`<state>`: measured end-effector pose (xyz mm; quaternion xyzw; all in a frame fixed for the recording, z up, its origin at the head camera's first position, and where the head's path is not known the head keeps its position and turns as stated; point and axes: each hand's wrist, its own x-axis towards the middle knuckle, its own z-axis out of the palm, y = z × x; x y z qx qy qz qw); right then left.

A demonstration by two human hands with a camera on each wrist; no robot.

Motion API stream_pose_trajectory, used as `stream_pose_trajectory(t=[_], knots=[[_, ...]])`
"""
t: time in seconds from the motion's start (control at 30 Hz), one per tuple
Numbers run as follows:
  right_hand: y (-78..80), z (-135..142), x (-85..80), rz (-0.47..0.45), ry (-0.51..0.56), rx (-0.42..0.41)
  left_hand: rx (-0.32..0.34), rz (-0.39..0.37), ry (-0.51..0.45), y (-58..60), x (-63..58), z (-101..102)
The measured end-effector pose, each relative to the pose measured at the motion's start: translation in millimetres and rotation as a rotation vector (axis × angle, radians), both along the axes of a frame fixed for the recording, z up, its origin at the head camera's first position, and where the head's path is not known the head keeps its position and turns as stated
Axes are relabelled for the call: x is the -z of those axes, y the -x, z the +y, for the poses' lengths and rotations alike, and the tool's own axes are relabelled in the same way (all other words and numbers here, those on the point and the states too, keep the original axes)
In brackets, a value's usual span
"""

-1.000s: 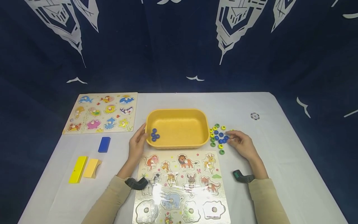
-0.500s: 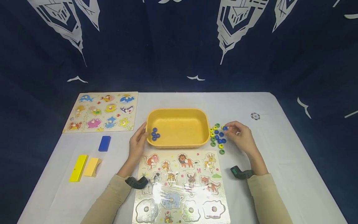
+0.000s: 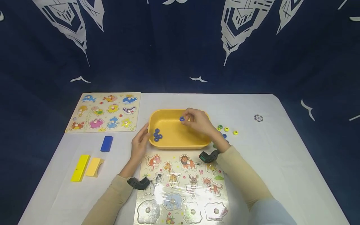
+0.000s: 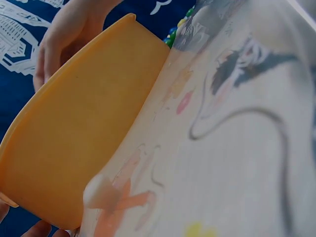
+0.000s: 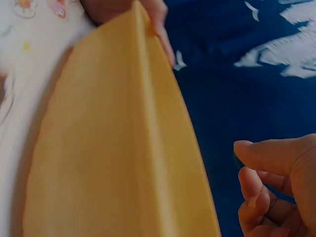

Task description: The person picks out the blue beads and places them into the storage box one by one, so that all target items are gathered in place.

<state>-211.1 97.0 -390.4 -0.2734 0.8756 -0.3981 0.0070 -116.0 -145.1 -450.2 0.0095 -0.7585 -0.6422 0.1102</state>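
In the head view, my right hand [image 3: 198,121] pinches a blue bead [image 3: 182,118] above the yellow tray [image 3: 180,147]. The right wrist view shows the thumb and fingers [image 5: 254,155] together on it, the bead mostly hidden. Several blue beads [image 3: 156,135] lie at the tray's left end. My left hand [image 3: 139,142] holds the tray's left end by its side and rim. To the tray's right sit loose green, yellow and blue beads, among them a yellow bead [image 3: 235,132] and a blue bead [image 3: 224,136]; my right wrist covers some of them.
An animal puzzle board [image 3: 180,187] under shiny wrap lies in front of the tray. Back left is a sea-animal puzzle board [image 3: 102,114]. Blue [image 3: 107,143], yellow [image 3: 80,168] and tan [image 3: 94,167] blocks are at left. A patterned chip [image 3: 258,118] lies at right.
My right hand has picked a blue bead from the loose group and carried it left, over the tray. The left hand has stayed at the tray's left end.
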Motion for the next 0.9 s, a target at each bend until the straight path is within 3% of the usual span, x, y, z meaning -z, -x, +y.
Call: stream_pose_trajectory(t=[0.17,0.3,0.5,0.67,0.9], knots=[[6.5,-37,12.3,-0.063,-0.051,-0.072,0.0,-0.001,0.001,-0.1,-1.4,1],[6.8,-58,21.1,-0.106,-0.139,-0.071,-0.004,0.001,-0.005,0.0,-2.0,1],[4.0,-74,32.6,-0.151,-0.262,-0.06,-0.004,-0.003,0.006,-0.6,-2.4,1],[0.4,-82,39.2,-0.144,-0.333,-0.104,-0.011,-0.008,0.014,-1.2,-1.3,0],[-3.2,-79,36.5,-0.096,-0.327,-0.099,-0.019,0.003,-0.014,8.0,20.6,-5]])
